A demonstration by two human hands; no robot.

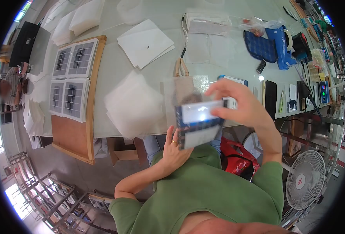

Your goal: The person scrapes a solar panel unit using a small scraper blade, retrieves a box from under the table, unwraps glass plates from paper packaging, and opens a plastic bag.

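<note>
My left hand (175, 151), a ring on one finger, holds a flat rectangular panel (201, 124) with dark blue bands and two shiny pale areas. The panel is tilted above the table's front edge, and part of the hand is hidden behind it. My right hand (244, 102) is at the panel's upper right corner, thumb and index finger curved and apart. The thumb overlaps the panel's edge; blur hides whether it touches. Beyond the panel lies a clear sheet (168, 89) with wooden tweezers-like strips (182, 67) at its far end.
Stacked white sheets (131, 103) and cards (145, 41) lie left of centre. A wooden board (71, 134) carries printed dark-image sheets (69, 97). To the right are a blue pouch (258, 45), a phone (270, 97) and a green knife (281, 102). A fan (306, 180) stands below right.
</note>
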